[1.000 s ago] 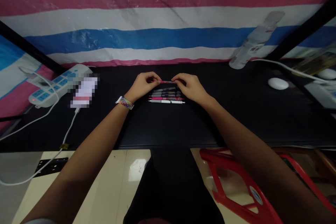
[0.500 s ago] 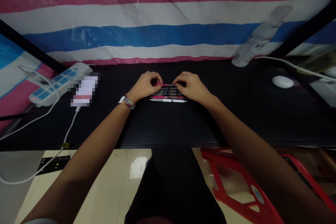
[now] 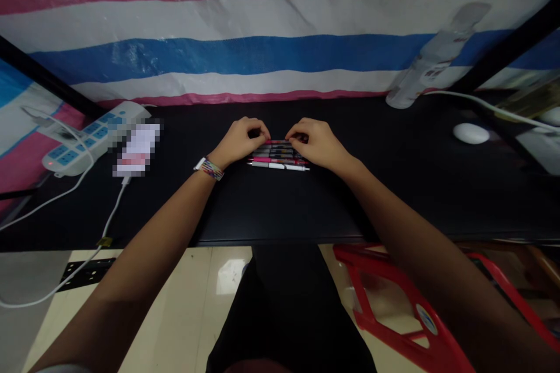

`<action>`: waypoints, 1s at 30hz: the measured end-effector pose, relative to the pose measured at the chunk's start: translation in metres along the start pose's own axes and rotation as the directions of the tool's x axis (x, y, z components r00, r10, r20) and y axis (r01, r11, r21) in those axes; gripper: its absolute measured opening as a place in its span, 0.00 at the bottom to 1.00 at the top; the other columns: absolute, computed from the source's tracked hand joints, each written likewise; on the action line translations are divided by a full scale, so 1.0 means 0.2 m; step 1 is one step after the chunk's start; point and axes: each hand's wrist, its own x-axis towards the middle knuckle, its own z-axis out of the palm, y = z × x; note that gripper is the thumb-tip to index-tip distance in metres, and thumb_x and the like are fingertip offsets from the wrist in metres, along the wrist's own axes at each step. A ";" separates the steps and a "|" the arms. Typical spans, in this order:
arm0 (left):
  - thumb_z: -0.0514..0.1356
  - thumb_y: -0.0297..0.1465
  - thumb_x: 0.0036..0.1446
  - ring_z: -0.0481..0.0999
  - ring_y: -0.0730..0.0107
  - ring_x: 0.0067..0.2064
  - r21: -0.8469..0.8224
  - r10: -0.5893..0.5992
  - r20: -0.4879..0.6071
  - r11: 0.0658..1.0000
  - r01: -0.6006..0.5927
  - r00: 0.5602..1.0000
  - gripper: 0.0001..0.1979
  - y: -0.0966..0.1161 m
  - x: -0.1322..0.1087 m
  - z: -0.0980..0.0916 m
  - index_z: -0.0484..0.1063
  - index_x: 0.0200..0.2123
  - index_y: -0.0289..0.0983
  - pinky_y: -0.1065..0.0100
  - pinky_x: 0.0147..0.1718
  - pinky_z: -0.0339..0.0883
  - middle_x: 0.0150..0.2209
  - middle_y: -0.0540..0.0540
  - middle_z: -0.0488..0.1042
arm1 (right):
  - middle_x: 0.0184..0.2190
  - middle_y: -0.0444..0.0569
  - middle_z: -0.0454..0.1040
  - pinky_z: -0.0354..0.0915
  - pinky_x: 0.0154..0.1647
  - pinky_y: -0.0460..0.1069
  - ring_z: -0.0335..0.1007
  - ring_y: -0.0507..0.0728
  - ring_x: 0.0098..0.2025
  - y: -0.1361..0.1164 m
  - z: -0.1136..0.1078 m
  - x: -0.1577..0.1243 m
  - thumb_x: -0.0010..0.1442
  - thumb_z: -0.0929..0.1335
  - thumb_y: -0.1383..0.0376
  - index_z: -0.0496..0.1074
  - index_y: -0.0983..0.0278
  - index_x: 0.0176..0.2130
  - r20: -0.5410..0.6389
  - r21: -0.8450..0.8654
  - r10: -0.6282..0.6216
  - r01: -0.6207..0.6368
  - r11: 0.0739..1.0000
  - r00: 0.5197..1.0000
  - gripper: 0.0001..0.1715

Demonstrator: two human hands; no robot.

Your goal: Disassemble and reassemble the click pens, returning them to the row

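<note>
Because slim and smooth-barrelled, treat the red pen (image 3: pixel 279 141) as probably light, stiff, a little slippery and not very fragile; best taken by the two ends, between thumb and finger. Find it at mid-frame, topmost in a row of pens (image 3: pixel 275 155) on the black desk (image 3: pixel 280 210), with the left hand (image 3: pixel 240 141) at its left end and the right hand (image 3: pixel 318 142) at its right. See both curled; cannot tell whether gripping or merely touching.

Bottle label (image 3: pixel 433 73), upper right: print too blurred to read
Oval sticker (image 3: pixel 426 319) on red plastic stool (image 3: pixel 443 348), lower right: marking illegible
Phone screen (image 3: pixel 140 143), left: pixelated, nothing readable
</note>
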 end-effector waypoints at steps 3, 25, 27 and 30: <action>0.66 0.27 0.57 0.82 0.57 0.41 0.013 -0.017 0.009 1.000 0.017 1.000 0.07 0.01 0.00 0.00 0.85 0.32 0.43 0.47 0.64 0.68 0.37 0.46 0.88 | 0.39 0.53 0.81 0.72 0.51 0.62 0.78 0.66 0.44 -0.02 0.00 0.00 0.64 0.71 0.69 0.86 0.59 0.38 -0.020 -0.061 -0.044 0.043 0.997 0.999 0.11; 0.62 0.35 0.70 0.84 0.58 0.43 0.053 -0.044 0.010 0.998 0.043 0.999 0.14 0.03 0.00 0.00 0.85 0.34 0.40 0.54 0.57 0.71 0.39 0.45 0.89 | 0.40 0.58 0.83 0.70 0.50 0.60 0.71 0.66 0.45 -0.30 0.08 -0.14 0.77 0.67 0.70 0.85 0.66 0.44 0.153 -0.372 -0.460 0.482 0.793 0.875 0.15; 0.61 0.37 0.71 0.83 0.59 0.41 0.036 -0.063 -0.004 0.997 0.063 0.998 0.15 0.02 0.00 0.00 0.85 0.35 0.40 0.57 0.53 0.73 0.36 0.45 0.88 | 0.39 0.57 0.83 0.69 0.51 0.60 0.72 0.66 0.45 -0.30 0.07 -0.14 0.76 0.68 0.70 0.86 0.65 0.43 0.178 -0.335 -0.439 0.473 0.815 0.881 0.14; 0.59 0.38 0.74 0.81 0.62 0.36 -0.049 -0.110 -0.016 0.993 0.109 0.994 0.17 0.01 0.01 0.00 0.85 0.37 0.39 0.62 0.42 0.72 0.33 0.46 0.86 | 0.37 0.55 0.82 0.69 0.51 0.59 0.74 0.64 0.43 -0.31 0.09 -0.15 0.75 0.70 0.70 0.85 0.64 0.42 0.216 -0.218 -0.425 0.467 0.857 0.879 0.12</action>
